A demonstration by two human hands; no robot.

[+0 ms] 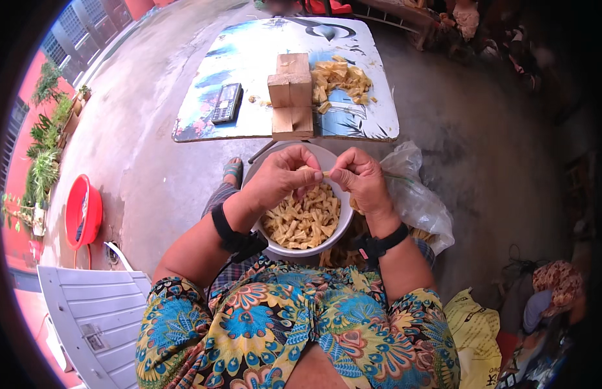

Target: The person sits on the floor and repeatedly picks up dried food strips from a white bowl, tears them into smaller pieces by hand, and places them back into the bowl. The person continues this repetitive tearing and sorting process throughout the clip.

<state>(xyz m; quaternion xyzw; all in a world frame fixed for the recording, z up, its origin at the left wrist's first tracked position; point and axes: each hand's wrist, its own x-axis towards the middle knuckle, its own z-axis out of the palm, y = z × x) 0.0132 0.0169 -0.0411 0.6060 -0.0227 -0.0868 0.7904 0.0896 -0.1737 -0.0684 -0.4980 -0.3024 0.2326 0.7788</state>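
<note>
In front of my chest, my left hand (285, 174) and my right hand (361, 179) are close together above a white bowl (346, 219). Between their pinched fingertips is a small, pale yellow strip (326, 174), mostly covered by the fingers. Many folded, yellowish-brown strip pieces (302, 220) fill the bowl, which sits at my lap. Part of another yellowish piece shows under my right palm. A translucent plastic bag (425, 201) lies right of my right hand, with more such pieces beside it.
Beyond the bowl stands a low printed table (204, 123) bearing a wooden block stand (290, 91), a calculator (227, 102) and a heap of yellowish strips (342, 79). A red basin (84, 211) and white slatted panel (96, 311) are at left, a yellow sack (473, 327) at lower right.
</note>
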